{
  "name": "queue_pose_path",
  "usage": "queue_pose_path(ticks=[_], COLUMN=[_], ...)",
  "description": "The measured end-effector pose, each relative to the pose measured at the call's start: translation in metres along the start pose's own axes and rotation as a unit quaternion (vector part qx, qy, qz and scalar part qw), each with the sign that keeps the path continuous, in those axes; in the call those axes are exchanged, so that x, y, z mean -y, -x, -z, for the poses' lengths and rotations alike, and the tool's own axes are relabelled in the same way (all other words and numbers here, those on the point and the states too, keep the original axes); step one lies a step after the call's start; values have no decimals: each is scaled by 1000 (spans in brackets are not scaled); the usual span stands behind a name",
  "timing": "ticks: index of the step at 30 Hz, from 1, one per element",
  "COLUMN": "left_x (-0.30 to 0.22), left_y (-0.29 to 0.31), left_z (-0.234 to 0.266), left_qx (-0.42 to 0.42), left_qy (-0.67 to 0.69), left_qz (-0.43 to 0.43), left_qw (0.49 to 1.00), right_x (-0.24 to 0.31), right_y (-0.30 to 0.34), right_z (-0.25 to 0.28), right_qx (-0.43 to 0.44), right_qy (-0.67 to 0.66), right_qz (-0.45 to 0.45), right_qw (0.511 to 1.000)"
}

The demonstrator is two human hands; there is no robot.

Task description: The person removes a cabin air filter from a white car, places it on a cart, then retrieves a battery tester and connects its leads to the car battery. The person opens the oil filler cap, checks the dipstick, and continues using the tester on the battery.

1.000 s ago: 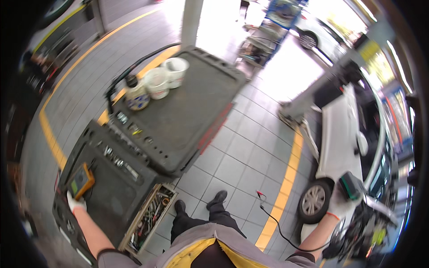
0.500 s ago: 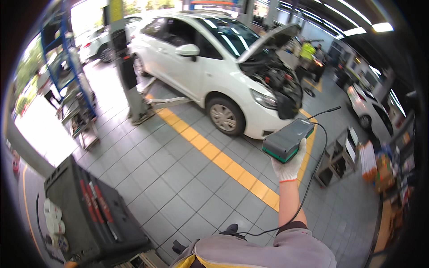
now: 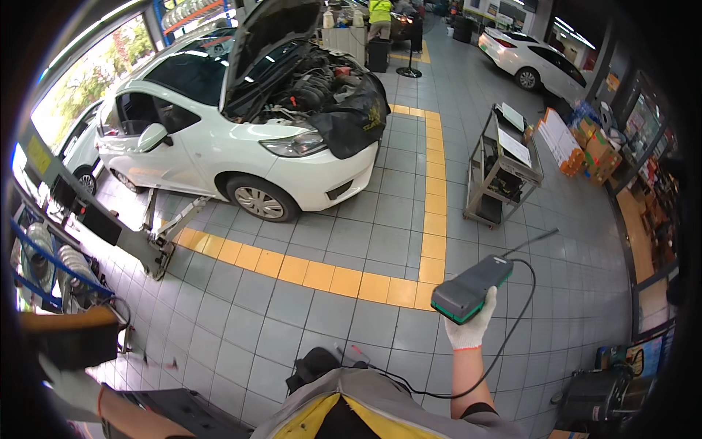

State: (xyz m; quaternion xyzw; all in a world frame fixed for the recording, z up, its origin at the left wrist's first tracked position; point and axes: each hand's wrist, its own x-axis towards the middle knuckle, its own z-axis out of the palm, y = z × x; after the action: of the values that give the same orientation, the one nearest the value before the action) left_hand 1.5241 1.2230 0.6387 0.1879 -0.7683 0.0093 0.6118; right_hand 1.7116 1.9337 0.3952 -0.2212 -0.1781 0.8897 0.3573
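My right hand (image 3: 472,322), in a white knit glove, grips a dark grey handheld device with a green rim (image 3: 474,287). From its far end a black cable (image 3: 532,293) loops down toward my waist, and a thin dark rod sticks out. At the lower left my left hand (image 3: 77,388), gloved too and partly blurred, is closed at the underside of a boxy dark device with an orange edge (image 3: 73,342); its fingers are mostly hidden. Small red-tipped pieces show blurred near that device.
A white car (image 3: 186,150) stands ahead with its hood raised and a black cover (image 3: 347,124) over its front. Lift post (image 3: 95,219) is at left. A grey cart (image 3: 504,164) with papers stands right. Beyond are a white sedan (image 3: 534,58) and a person in a bright vest (image 3: 380,11).
My view has swung right, so the car sits farther left. My left hand has come into view with the orange-edged device. The right hand still holds the green-rimmed device, now lower in view.
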Motion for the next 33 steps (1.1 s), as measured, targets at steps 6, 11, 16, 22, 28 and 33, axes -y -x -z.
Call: queue_pose_path(ticks=[6, 11, 16, 22, 28, 33], left_x=[-236, -443, -668, -940, -1129, -1246], left_y=[44, 55, 30, 48, 110, 140], left_z=[-133, -234, -331, -384, -427, -480], left_qx=[40, 104, 80, 222, 238, 291], left_qy=[46, 311, 390, 721, 784, 733], left_qz=[-90, -93, -152, 133, 202, 187], left_qw=[994, 940, 905, 643, 536, 585], right_x=[45, 88, 131, 152, 167, 203], right_y=[-84, -194, -309, -440, -630, -789], right_z=[21, 7, -30, -42, -48, -102], right_qx=[-21, -118, -143, -139, -109, -7], right_qy=[76, 36, 42, 50, 89, 6], right_qz=[124, 201, 264, 266, 220, 109], right_qw=[989, 972, 953, 953, 965, 994])
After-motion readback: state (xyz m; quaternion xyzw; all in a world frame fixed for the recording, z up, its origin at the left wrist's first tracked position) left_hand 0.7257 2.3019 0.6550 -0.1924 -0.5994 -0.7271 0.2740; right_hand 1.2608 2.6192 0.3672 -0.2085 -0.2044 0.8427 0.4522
